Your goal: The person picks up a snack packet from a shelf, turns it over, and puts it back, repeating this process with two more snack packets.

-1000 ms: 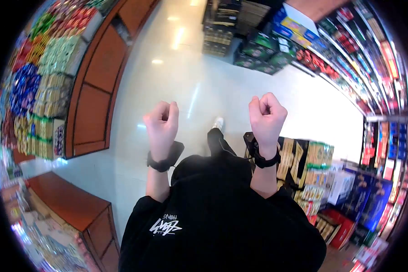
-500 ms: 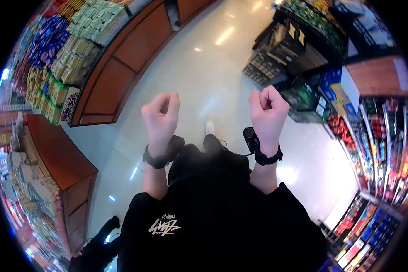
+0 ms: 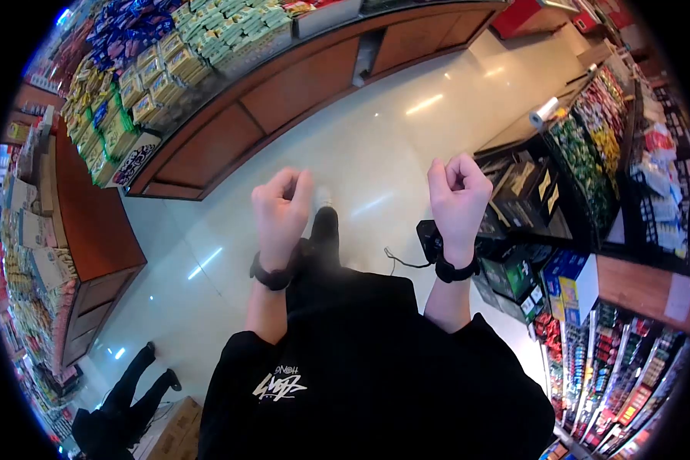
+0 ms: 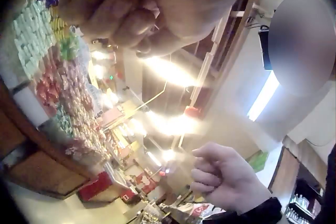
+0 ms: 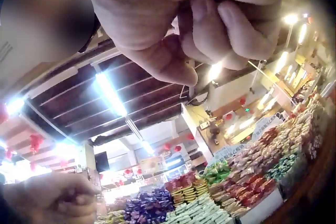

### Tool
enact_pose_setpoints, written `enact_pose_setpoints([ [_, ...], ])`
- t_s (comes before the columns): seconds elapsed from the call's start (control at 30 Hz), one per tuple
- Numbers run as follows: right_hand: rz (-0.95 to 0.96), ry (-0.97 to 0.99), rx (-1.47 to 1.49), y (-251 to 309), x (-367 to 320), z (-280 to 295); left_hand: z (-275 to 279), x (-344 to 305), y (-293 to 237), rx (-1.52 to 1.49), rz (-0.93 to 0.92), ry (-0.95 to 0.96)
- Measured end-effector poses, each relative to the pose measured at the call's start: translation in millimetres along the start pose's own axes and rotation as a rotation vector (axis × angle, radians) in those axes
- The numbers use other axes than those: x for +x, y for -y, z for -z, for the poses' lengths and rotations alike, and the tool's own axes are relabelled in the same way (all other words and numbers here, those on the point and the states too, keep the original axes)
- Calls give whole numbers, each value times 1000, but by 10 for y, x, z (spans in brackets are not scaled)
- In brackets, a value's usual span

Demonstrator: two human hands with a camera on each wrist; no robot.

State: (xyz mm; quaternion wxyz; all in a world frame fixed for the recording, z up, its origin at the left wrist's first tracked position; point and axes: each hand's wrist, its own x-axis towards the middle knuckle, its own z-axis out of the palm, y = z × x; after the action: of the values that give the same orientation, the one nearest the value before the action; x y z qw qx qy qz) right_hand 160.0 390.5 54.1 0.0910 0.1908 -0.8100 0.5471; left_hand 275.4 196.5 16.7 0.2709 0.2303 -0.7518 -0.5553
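Observation:
Both forearms reach forward at mid-body, with a black strap and camera on each wrist. The left hand [image 3: 278, 215] is curled into a fist over the pale floor. Level with it, the right hand [image 3: 460, 203] is also a fist, its thumb along the curled fingers. Neither grips anything. Curled fingers [image 4: 115, 11] of the left hand fill the top of the left wrist view. Across the top of the right wrist view, the right hand's folded fingers [image 5: 210, 35] enclose no object. Nearest the left hand is a long wooden counter [image 3: 272, 107] stacked with packaged goods.
Green packets [image 3: 579, 153] fill a dark stand on the right, beside stacked black boxes [image 3: 521, 184] and a blue-yellow carton [image 3: 567, 280]. Left is a brown cabinet [image 3: 96, 222]. Another person's dark-clothed legs [image 3: 134, 387] and a cardboard box [image 3: 178, 433] show at lower left.
The view has turned: the wooden counter now crosses the top, and the right-hand shelves have swung lower. Another person's legs have come into view at lower left. Both hands stay in fists.

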Motion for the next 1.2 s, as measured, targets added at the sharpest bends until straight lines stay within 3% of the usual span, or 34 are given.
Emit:
enact_pose_setpoints([
  [0.4, -21, 41, -2, -83, 1824, -1225, -220, 2170, 90, -29, -8, -2],
  [0.83, -17, 157, 155, -975, 3845, -2074, -1023, 4017, 548, 42, 84, -50],
  [0.93, -36, 181, 167, -1125, 4314, -2170, -1242, 4424, 483, 19, 215, -40],
  [1.0, -25, 179, 165, -1258, 4748, -2249, -1378, 4720, 565, 87, 200, -71],
  [1.2, -150, 194, 122, -1641, 5416, -2474, -1683, 5450, 666, 21, 326, -46],
])
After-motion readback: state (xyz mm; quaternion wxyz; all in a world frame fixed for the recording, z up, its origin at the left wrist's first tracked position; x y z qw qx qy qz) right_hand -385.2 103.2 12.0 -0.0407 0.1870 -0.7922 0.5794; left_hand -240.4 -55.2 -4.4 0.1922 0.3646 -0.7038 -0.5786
